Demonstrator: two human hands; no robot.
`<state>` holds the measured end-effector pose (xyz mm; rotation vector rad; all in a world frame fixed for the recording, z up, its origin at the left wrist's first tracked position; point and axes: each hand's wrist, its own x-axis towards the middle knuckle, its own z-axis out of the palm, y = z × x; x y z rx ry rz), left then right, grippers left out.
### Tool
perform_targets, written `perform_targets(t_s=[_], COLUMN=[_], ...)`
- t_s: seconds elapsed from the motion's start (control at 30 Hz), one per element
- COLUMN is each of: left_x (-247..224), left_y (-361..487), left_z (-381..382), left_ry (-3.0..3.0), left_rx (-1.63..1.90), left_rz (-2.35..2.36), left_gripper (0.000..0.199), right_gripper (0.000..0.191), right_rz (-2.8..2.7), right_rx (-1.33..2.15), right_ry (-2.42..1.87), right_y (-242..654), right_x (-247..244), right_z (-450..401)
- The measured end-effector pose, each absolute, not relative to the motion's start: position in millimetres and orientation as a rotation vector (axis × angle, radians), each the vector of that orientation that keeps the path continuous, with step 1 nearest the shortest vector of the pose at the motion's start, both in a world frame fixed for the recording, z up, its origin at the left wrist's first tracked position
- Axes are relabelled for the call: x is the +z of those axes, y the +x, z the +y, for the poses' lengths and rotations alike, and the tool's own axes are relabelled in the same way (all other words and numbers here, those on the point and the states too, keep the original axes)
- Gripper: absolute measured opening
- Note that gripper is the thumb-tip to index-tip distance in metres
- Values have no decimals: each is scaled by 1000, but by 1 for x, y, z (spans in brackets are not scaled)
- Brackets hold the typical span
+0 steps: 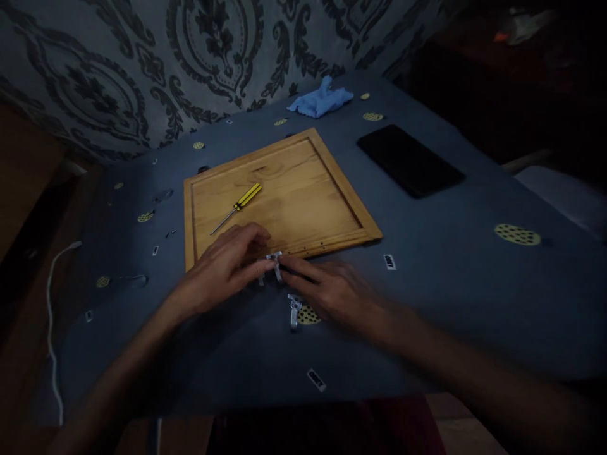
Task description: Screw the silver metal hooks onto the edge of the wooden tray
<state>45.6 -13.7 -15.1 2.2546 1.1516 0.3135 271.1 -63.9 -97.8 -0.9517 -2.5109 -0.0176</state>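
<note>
A wooden framed panel (279, 183) lies on the table, with small dark holes along its near edge. At that edge, my left hand (230, 262) and my right hand (332, 287) hold a small silver T-shaped metal hook (276, 262) between their fingertips. My left thumb touches it from one side, my right fingers from the other. Another silver piece (261, 280) shows partly under my left hand. Just below my right fingers, a second metal hook (294, 311) rests on the tablecloth. A yellow-and-black screwdriver (244, 201) lies on the panel, beyond my left hand.
Small screws (171, 233) lie left of the panel. A crumpled blue cloth (321, 99) sits at the back, and a black tablet-like slab (410, 159) at the right. A white cable (49, 309) runs down the table's left edge. Patterned wallpaper (218, 44) borders the far side.
</note>
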Motion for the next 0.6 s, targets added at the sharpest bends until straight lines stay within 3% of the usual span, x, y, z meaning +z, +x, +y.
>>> perform_targets(t_s=[0.1,0.2,0.6], left_x=[-25,-33,-47], left_y=[46,50,61], left_z=[-34,-45,-49], left_ry=[2317,2408,2450], left_rx=[423,427,410], left_rz=[1261,1333,1362], left_gripper=[60,70,68], right_gripper=[32,34,31], right_rz=[-2487,-2472,-2402], right_rx=[-8,8,39], right_ry=[-956,-962,-897], right_y=[271,272,273], right_x=[-99,-101,-102], right_z=[-64,-65,-66])
